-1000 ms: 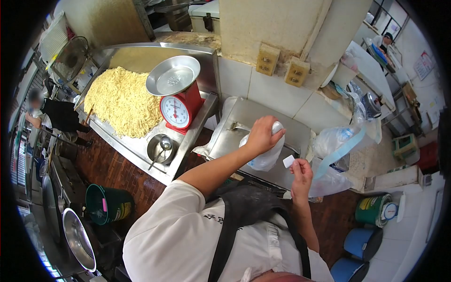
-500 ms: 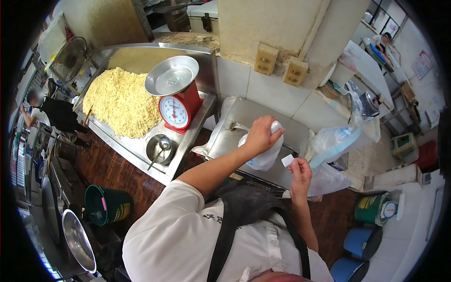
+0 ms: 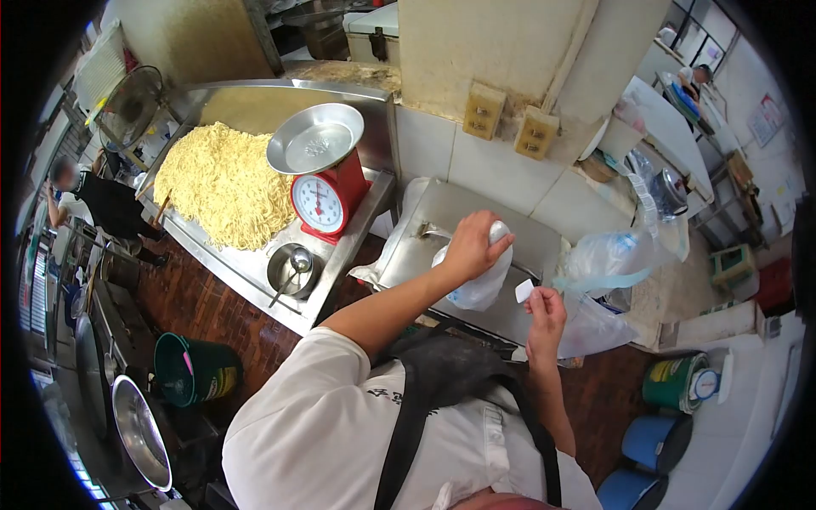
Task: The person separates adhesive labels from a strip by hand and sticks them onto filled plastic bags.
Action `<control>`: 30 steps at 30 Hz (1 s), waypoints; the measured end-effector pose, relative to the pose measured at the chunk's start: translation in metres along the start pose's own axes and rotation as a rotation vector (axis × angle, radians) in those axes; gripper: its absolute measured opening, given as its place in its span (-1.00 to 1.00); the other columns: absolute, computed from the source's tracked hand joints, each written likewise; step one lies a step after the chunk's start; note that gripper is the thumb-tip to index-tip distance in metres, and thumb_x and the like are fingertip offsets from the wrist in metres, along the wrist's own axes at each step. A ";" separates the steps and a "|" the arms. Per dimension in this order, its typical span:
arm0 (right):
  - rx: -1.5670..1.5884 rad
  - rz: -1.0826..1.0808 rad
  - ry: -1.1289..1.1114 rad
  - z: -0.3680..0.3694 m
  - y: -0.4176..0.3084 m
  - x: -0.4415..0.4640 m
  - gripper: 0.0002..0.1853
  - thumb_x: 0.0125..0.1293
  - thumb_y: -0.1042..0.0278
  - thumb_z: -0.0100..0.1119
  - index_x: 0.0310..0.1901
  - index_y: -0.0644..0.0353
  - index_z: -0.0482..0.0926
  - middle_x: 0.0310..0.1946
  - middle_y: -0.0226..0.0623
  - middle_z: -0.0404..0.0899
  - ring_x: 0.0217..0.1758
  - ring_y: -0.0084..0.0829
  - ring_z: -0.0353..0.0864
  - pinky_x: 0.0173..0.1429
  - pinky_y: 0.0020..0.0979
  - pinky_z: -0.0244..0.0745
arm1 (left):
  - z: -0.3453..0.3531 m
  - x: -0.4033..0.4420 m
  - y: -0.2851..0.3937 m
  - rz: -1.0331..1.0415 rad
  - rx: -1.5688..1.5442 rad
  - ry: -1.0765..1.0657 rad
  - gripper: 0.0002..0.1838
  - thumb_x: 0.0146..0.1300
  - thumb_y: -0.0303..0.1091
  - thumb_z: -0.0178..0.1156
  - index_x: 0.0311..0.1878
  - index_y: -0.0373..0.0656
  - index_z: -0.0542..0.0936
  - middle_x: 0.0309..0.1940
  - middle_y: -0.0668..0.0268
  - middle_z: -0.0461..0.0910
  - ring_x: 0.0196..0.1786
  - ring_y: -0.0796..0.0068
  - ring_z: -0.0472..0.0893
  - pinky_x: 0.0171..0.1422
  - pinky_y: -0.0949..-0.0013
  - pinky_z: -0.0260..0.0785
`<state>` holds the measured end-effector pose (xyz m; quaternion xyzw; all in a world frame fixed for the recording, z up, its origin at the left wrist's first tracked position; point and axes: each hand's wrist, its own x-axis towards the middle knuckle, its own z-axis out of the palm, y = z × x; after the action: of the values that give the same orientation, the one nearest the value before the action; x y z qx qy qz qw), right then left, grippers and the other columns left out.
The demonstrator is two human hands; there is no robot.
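My left hand (image 3: pixel 473 247) is closed around the gathered neck of a filled white plastic bag (image 3: pixel 481 287), whose twisted top pokes out beside the thumb. The bag rests on a stainless steel surface (image 3: pixel 531 246); its contents cannot be made out. Just to the right, my right hand (image 3: pixel 545 321) pinches a small white square slip (image 3: pixel 524 291) between thumb and fingertips, apart from the bag. Beyond that hand lie clear plastic bags (image 3: pixel 599 255).
On the left, a steel counter (image 3: pixel 297 316) carries a heap of yellow noodles (image 3: pixel 219 183), a red dial scale (image 3: pixel 327 200) with a metal pan, and a steel pot (image 3: pixel 294 270) with a ladle. A green bucket (image 3: pixel 194 370) stands on the floor. Another person (image 3: pixel 106 204) is at far left.
The white slip has tilted a little in my right hand. My left hand keeps its hold on the bag, and the whole view has shifted slightly.
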<state>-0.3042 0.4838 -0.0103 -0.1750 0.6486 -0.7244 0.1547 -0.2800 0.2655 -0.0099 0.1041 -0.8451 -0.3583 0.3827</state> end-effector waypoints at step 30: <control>-0.473 -0.442 0.137 0.032 -0.007 0.042 -0.91 0.35 0.44 0.30 -0.23 0.25 0.62 -0.39 -0.28 0.59 -0.38 -0.38 0.55 -0.21 -0.37 0.47 | -0.019 0.028 -0.057 -0.466 -0.224 -0.058 -0.40 0.36 0.21 0.24 -0.17 -0.29 0.62 -0.37 0.03 0.66 -0.27 0.13 0.64 -0.08 0.17 0.46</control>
<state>-0.3269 0.4377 0.0017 -0.2933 0.7542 -0.5797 -0.0952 -0.2908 0.2017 -0.0249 0.2425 -0.7640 -0.5312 0.2744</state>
